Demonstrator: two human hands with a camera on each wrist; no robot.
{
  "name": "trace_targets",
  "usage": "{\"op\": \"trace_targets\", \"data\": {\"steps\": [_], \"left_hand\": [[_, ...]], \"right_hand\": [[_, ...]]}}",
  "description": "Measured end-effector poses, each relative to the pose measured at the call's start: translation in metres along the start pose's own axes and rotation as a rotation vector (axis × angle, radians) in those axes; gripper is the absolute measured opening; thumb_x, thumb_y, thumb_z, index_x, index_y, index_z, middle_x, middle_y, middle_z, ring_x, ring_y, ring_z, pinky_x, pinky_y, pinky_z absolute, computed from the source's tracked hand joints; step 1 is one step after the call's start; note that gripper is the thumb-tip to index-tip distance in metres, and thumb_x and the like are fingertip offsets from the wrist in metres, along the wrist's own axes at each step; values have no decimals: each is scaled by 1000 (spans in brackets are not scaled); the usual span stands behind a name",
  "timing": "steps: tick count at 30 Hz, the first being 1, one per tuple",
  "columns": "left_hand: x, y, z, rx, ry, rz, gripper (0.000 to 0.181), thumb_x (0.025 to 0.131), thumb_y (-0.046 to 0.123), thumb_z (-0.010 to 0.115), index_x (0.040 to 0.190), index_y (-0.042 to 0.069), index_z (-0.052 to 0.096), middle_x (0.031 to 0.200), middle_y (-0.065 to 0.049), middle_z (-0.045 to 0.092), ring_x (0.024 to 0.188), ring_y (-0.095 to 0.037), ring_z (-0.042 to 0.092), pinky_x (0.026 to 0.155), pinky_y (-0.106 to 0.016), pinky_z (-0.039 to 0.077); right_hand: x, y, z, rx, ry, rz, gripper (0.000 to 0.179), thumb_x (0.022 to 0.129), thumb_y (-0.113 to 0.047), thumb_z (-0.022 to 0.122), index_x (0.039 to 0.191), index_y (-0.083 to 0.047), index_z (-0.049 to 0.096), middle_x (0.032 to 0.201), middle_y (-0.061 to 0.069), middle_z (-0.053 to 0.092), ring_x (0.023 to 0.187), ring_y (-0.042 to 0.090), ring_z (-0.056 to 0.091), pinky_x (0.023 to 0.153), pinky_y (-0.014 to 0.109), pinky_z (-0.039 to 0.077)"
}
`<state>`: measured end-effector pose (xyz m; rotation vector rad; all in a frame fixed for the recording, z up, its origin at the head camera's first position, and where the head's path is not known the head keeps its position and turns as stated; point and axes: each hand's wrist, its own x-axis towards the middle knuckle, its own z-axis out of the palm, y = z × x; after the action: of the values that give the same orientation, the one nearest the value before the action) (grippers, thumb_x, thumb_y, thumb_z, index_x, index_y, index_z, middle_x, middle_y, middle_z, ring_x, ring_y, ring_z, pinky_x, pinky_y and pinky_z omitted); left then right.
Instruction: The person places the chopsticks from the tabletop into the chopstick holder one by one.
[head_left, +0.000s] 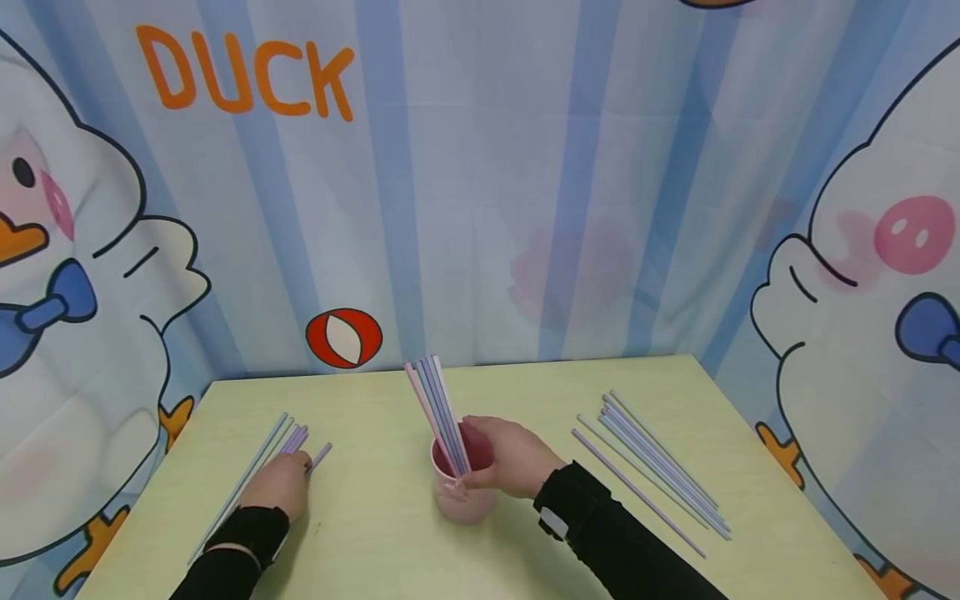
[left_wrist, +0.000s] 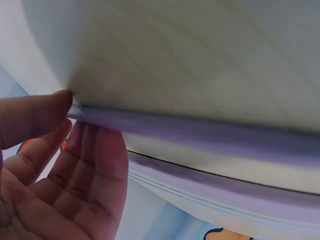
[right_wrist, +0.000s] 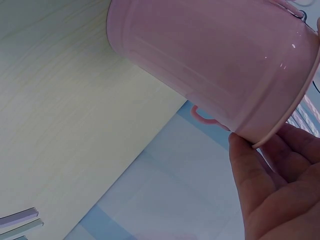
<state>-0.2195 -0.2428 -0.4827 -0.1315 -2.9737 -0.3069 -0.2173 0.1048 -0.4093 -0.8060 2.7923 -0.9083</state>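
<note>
Conceivably, the pink bucket (head_left: 467,508), leaning sticks (head_left: 438,408) inside it, could tip if the right hand (head_left: 513,457) gripping its rim (head_left: 433,458) pulls, while left of it the left hand (head_left: 277,483) pinches a purple stick (left_wrist: 200,133).

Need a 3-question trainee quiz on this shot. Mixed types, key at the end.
1. The right hand grips:
(a) nothing
(b) the rim of the pink bucket
(c) the left sleeve

2. True or false: in the head view, loose sticks lie on the table to the right of the bucket.

3. Fill in the colour: the left hand pinches a ____ stick.

Key:
1. b
2. True
3. Purple
</note>
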Motion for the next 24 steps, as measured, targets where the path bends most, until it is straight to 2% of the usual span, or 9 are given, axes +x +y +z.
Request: {"op": "trace_targets", "data": {"steps": [11,15,20,24], "left_hand": [[2,5,7,-22,34,6,15,88,-12,55,101,-8,61,89,-22,68,81,-38,65,72,-53,54],[2,7,3,-37,21,-10,21,89,-12,51,110,-10,58,97,-27,67,89,-42,64,76,-55,53],[8,13,-12,-62,-18,-23,31,89,-8,55,118,-15,57,113,-34,62,104,-48,58,87,-57,50],[13,18,-34,-93,-5,-16,36,85,-5,61,118,-16,57,108,-33,63,99,-47,60,82,-57,51]], "right_hand": [[0,0,0,3,-3,4,72,74,-30,85,136,-9,55,126,6,65,114,20,59,101,42,47],[1,0,1,-3,0,6,72,73,-31,85,136,-10,55,126,6,65,113,19,59,100,41,47],[2,2,2,-11,2,6,72,73,-32,85,136,-10,56,124,5,65,113,19,59,100,41,47],[2,1,2,-16,4,5,72,73,-32,85,135,-10,56,124,5,65,112,19,59,100,41,47]]}}
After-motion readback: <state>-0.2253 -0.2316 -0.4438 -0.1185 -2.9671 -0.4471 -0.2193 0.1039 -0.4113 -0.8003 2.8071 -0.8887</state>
